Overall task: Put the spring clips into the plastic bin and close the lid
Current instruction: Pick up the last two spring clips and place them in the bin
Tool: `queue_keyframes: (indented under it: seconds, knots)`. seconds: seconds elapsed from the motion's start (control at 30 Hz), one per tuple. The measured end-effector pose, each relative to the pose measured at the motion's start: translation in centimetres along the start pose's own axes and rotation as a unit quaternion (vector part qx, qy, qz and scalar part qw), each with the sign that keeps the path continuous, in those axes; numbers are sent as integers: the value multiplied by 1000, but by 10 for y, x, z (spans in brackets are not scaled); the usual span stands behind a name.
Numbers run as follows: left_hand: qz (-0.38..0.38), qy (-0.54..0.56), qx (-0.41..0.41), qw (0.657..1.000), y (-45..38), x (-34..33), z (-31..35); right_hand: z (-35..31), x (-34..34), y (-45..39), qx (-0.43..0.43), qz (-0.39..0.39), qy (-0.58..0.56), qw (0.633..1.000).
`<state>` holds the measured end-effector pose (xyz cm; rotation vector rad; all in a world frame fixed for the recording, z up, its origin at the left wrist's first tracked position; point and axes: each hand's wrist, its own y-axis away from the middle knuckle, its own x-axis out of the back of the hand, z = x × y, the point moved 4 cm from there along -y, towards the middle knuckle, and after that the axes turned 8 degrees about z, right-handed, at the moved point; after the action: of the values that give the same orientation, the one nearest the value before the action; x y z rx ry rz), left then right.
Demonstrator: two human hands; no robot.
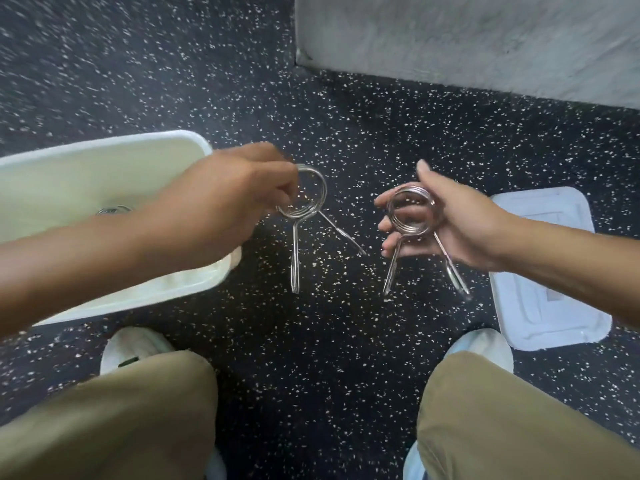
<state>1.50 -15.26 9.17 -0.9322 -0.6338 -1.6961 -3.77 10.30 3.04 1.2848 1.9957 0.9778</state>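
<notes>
My left hand (228, 199) pinches the coil of a silver spring clip (304, 216) whose two handles hang down, just right of the open white plastic bin (104, 147). Another spring clip (112, 210) lies inside the bin, partly hidden by my left forearm. My right hand (460, 223) holds a second silver spring clip (414, 220) by its coil, handles pointing down, over the floor. The white lid (547, 271) lies flat on the floor at the right, under my right forearm.
The floor (311, 341) is black rubber with white speckles. A grey concrete block or wall base (467, 36) stands at the back right. My knees in tan trousers and white shoes (135, 344) fill the bottom of the view.
</notes>
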Motion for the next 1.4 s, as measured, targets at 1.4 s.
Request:
queue_keyframes:
  seconds: [1.4]
  knots:
    - [-90,-140,262,951,134,27,-233,-47,-310,-73,197,27,340,919]
